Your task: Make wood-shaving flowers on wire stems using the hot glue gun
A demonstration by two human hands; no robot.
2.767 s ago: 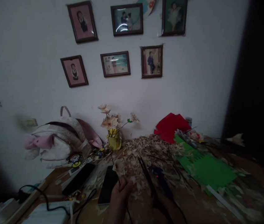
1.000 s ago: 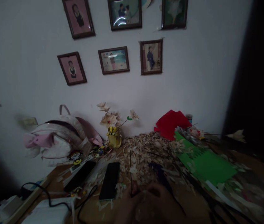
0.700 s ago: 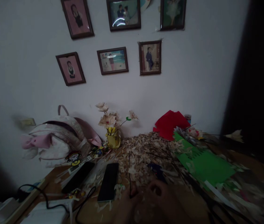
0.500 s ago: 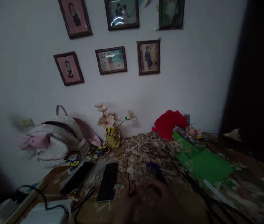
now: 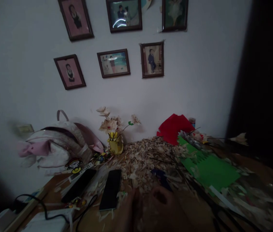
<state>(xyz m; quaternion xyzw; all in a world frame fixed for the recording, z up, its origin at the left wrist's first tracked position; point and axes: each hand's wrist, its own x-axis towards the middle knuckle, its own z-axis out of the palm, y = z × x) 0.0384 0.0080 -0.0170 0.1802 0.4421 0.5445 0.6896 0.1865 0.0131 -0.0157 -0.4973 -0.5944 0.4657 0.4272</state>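
Note:
At the bottom centre, my left hand (image 5: 129, 206) is closed on a thin dark stem (image 5: 131, 174), which points up toward the wall. Close beside it, my right hand (image 5: 163, 201) has its fingers curled round into a loop; its fingertips are dim, and whatever they pinch cannot be made out. Just beyond the right hand lies a dark blue glue gun (image 5: 161, 179). A heap of pale, petal-like shavings (image 5: 146, 158) spreads over the wooden table in front of both hands.
Left of my hands lie a phone (image 5: 111, 190), a second black phone-like slab (image 5: 79, 186) and a cable (image 5: 88, 206). A yellow pot (image 5: 116, 147) of handmade flowers and a backpack (image 5: 56, 145) stand behind. Green sheet (image 5: 211, 172) and red sheet (image 5: 175, 129) lie right.
My left hand has turned slightly and moved a little left with the stem. The right hand's fingers have curled into a rounder loop. The whole view has shifted slightly.

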